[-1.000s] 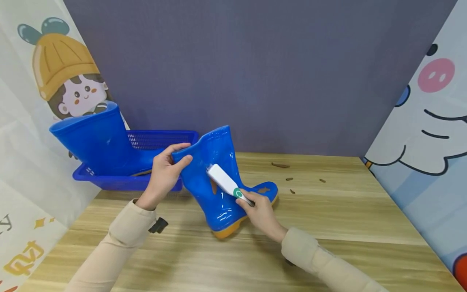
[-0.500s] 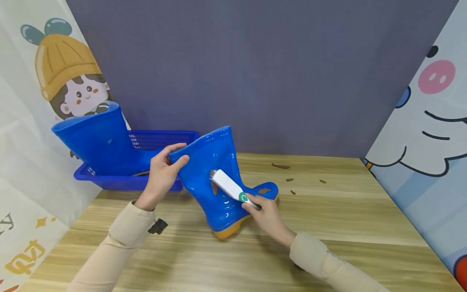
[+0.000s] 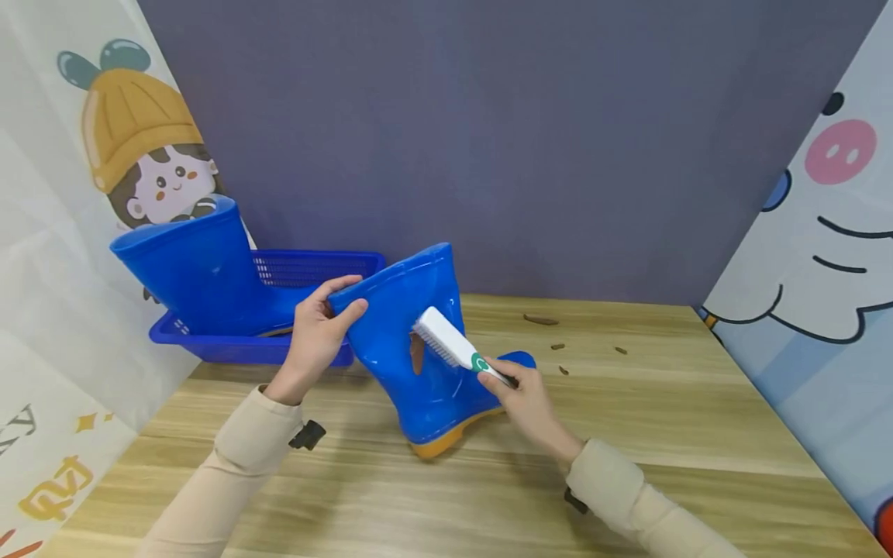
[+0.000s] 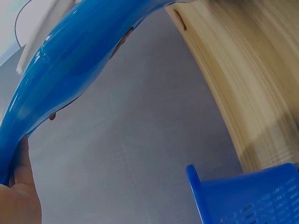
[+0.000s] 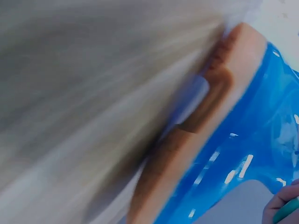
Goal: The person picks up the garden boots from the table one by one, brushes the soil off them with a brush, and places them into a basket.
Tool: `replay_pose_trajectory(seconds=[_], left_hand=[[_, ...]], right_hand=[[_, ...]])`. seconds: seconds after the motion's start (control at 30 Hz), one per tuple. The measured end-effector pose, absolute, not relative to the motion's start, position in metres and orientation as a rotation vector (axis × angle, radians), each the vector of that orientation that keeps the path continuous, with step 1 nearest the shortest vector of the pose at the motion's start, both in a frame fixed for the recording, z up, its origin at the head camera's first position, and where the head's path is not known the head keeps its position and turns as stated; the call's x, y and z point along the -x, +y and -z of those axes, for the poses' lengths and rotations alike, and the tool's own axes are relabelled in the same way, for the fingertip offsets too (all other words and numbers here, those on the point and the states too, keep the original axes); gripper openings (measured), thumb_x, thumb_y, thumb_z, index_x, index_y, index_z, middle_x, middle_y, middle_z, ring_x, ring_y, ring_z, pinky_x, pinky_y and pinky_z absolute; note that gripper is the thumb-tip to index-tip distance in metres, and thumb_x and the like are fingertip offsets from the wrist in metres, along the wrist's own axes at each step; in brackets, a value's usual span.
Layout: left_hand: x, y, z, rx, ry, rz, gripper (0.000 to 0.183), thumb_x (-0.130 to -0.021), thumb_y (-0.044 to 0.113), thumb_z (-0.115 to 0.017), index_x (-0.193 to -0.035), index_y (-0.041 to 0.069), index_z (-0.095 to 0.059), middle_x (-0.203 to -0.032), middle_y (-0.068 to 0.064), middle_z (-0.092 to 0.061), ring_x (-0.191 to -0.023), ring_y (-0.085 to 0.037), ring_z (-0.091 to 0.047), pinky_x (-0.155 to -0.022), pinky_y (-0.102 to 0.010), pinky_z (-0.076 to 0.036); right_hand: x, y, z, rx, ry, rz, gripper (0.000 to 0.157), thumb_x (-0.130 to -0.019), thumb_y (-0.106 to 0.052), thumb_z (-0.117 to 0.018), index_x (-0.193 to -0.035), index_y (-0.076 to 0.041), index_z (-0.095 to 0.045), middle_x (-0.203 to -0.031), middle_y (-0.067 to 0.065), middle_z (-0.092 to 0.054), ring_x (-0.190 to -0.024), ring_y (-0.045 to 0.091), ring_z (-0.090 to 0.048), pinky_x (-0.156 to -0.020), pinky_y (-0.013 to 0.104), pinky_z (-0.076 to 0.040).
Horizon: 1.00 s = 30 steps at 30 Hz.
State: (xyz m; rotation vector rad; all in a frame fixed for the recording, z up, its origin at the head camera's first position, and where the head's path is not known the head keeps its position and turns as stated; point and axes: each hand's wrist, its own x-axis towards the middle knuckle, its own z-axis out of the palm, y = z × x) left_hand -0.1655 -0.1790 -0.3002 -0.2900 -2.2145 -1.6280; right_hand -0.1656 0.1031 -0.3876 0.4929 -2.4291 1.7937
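Since half a second ago the white scrubbing brush (image 3: 449, 339) has slid a little up the boot and rolled so its bristles show, the right hand (image 3: 526, 395) rising with it. Behind everything stands a grey panel (image 3: 502, 139), and before it the wood-grained desk (image 3: 628, 426). On its left sits a blue plastic basket (image 3: 251, 350), with one blue rubber boot (image 3: 198, 271) in it, shaft leaning left. Its mate, the held boot (image 3: 418, 399), tilts over the desk right of the basket, toe pointing right, orange sole downward. At the top rim the left hand (image 3: 318, 329) pinches it, thumb outside; the right hand is clamped round the brush handle. Bristles lie beside a brown patch (image 3: 417, 355) on the shaft; I can't tell whether they touch. Small brown scraps (image 3: 540, 319) dot the desk beyond.
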Motion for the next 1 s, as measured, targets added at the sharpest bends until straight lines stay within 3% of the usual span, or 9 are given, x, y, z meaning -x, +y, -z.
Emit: replay_pose_trajectory(seconds=[0.07,0.13,0.27,0.37,0.57,0.77,1.0], left_hand=[[0.165,-0.177,0.300,0.302,-2.205,1.638,0.043,-0.090,0.026,-0.059,-0.129,0.011,-0.050,-0.119,-0.017,-0.059,-0.092,-0.009,-0.062,-0.074,-0.024,-0.053],[0.165,-0.174,0.300,0.317,-2.195,1.641,0.043,-0.090,0.025,-0.059,-0.129,0.011,-0.050,-0.118,-0.018,-0.059,-0.091,-0.008,-0.062,-0.073,-0.023,-0.053],[0.162,-0.170,0.300,0.339,-2.169,1.635,0.041,-0.089,0.023,-0.061,-0.127,0.011,-0.052,-0.112,-0.018,-0.062,-0.084,-0.007,-0.063,-0.069,-0.022,-0.052],[0.161,-0.168,0.299,0.350,-2.149,1.633,0.040,-0.088,0.022,-0.061,-0.125,0.010,-0.053,-0.109,-0.018,-0.063,-0.081,-0.008,-0.063,-0.067,-0.023,-0.052],[0.162,-0.170,0.300,0.310,-2.147,1.625,0.041,-0.088,0.024,-0.062,-0.125,0.010,-0.054,-0.110,-0.017,-0.062,-0.086,-0.008,-0.063,-0.071,-0.023,-0.053],[0.166,-0.175,0.302,0.278,-2.164,1.618,0.041,-0.089,0.026,-0.061,-0.125,0.011,-0.053,-0.111,-0.017,-0.061,-0.086,-0.010,-0.063,-0.071,-0.024,-0.054],[0.166,-0.179,0.304,0.213,-2.167,1.610,0.042,-0.088,0.027,-0.061,-0.126,0.011,-0.053,-0.113,-0.015,-0.060,-0.089,-0.011,-0.062,-0.072,-0.025,-0.054]], right_hand=[[0.167,0.100,0.383,-0.477,-2.395,-1.809,0.033,-0.087,-0.019,-0.063,-0.119,-0.011,-0.062,-0.077,0.011,-0.055,-0.053,0.008,-0.037,-0.046,0.019,-0.033],[0.170,0.094,0.380,-0.476,-2.351,-1.800,0.034,-0.087,-0.023,-0.062,-0.120,-0.014,-0.062,-0.082,0.011,-0.060,-0.055,0.009,-0.042,-0.047,0.019,-0.036],[0.178,0.079,0.379,-0.543,-2.267,-1.734,0.039,-0.086,-0.030,-0.063,-0.121,-0.014,-0.061,-0.115,0.009,-0.064,-0.087,0.014,-0.061,-0.067,0.021,-0.050],[0.184,0.070,0.384,-0.592,-2.233,-1.668,0.040,-0.086,-0.030,-0.062,-0.121,-0.011,-0.061,-0.118,0.010,-0.062,-0.103,0.018,-0.062,-0.078,0.025,-0.052],[0.185,0.068,0.394,-0.646,-2.323,-1.484,0.035,-0.085,-0.021,-0.065,-0.118,-0.008,-0.063,-0.104,0.008,-0.067,-0.083,0.013,-0.061,-0.067,0.022,-0.050],[0.181,0.074,0.400,-0.702,-2.438,-1.350,0.036,-0.085,-0.021,-0.064,-0.118,-0.007,-0.062,-0.113,0.010,-0.065,-0.101,0.018,-0.062,-0.080,0.031,-0.053],[0.178,0.082,0.405,-0.729,-2.489,-1.285,0.034,-0.085,-0.020,-0.065,-0.116,-0.005,-0.063,-0.113,0.011,-0.065,-0.100,0.018,-0.063,-0.074,0.028,-0.053]])
